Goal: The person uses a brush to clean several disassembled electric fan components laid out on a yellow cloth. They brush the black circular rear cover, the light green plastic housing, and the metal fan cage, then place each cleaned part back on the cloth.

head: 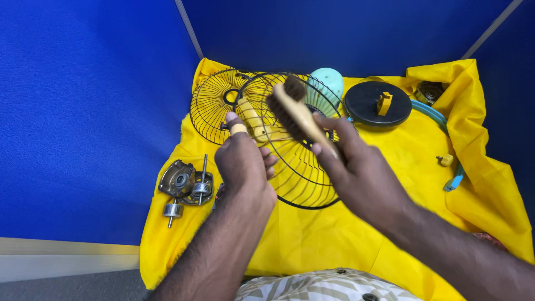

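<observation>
Bristly wooden brush over round wire grille

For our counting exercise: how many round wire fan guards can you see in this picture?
2. One wire guard is held up by the left hand while the right hand holds a brush against it. The other guard lies behind on the yellow cloth, partly hidden.

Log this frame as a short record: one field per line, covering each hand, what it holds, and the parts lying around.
Left hand: grips the rim of a black wire fan guard, held tilted above the cloth
Right hand: holds a wooden-handled brush, bristles against the guard
Surface: yellow cloth
Behind the held guard: second wire guard, lying flat
Left side: metal motor parts
Far side: mint-green housing, black round base
Right side: blue curved strip, small yellow knob
</observation>
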